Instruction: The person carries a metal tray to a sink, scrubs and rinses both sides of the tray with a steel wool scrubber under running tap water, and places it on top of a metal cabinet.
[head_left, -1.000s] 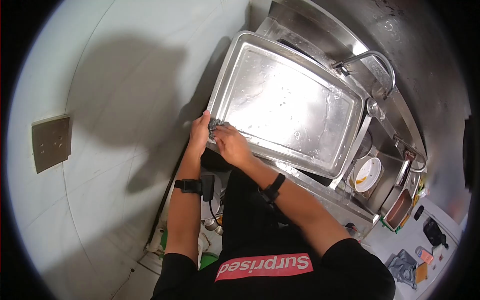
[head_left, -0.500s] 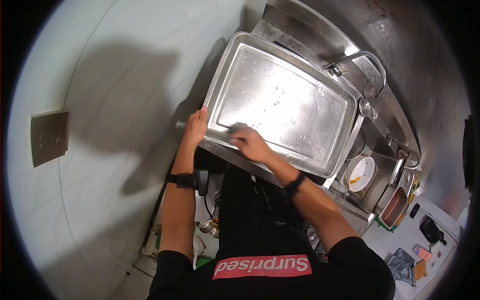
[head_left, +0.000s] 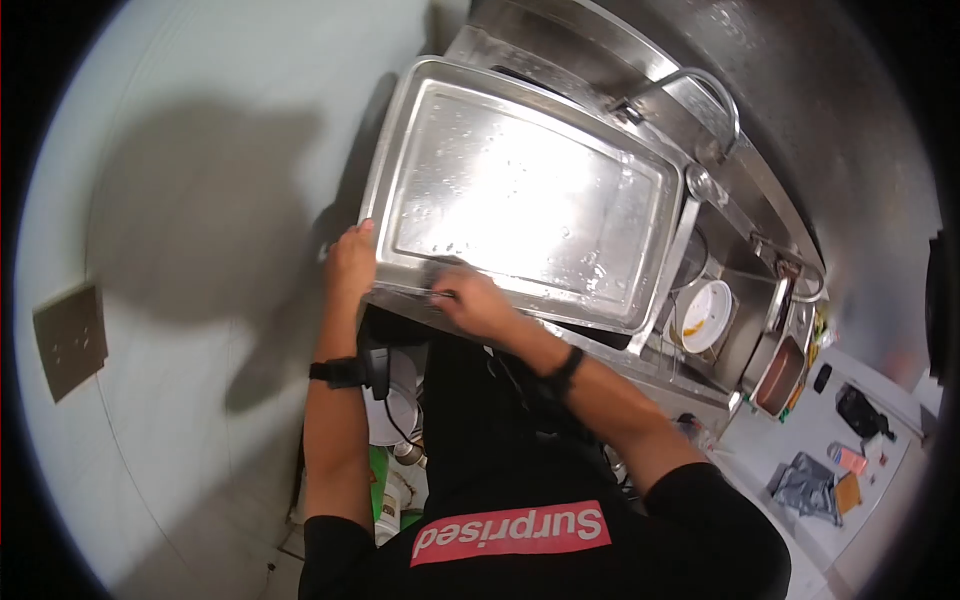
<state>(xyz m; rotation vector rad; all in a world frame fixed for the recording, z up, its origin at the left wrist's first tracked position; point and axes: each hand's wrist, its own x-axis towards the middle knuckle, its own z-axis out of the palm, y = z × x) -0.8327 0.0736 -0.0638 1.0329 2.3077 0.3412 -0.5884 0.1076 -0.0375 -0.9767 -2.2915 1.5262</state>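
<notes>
A large rectangular metal tray [head_left: 540,200] lies tilted across the sink, its inside wet and shiny with droplets. At its near left corner, my left hand [head_left: 350,262] is closed on the rim. My right hand [head_left: 474,302] is closed at the near long edge, around a dark scrubbing pad [head_left: 440,272] that is blurred by motion. The pad touches the inner wall of the tray near the left corner. My fingers hide part of the pad, so its exact kind cannot be made out.
A curved faucet [head_left: 700,80] rises behind the tray. Right of it, a white bowl [head_left: 705,316] with orange scraps sits in a sink basin. A metal pan [head_left: 780,375] stands beyond, near a grey bag [head_left: 808,488] on a white surface. A tiled wall [head_left: 200,180] borders the left.
The view has shifted, so the tray appears farther left. My right hand has moved slightly toward the near rim with the pad. My left hand keeps its hold on the corner.
</notes>
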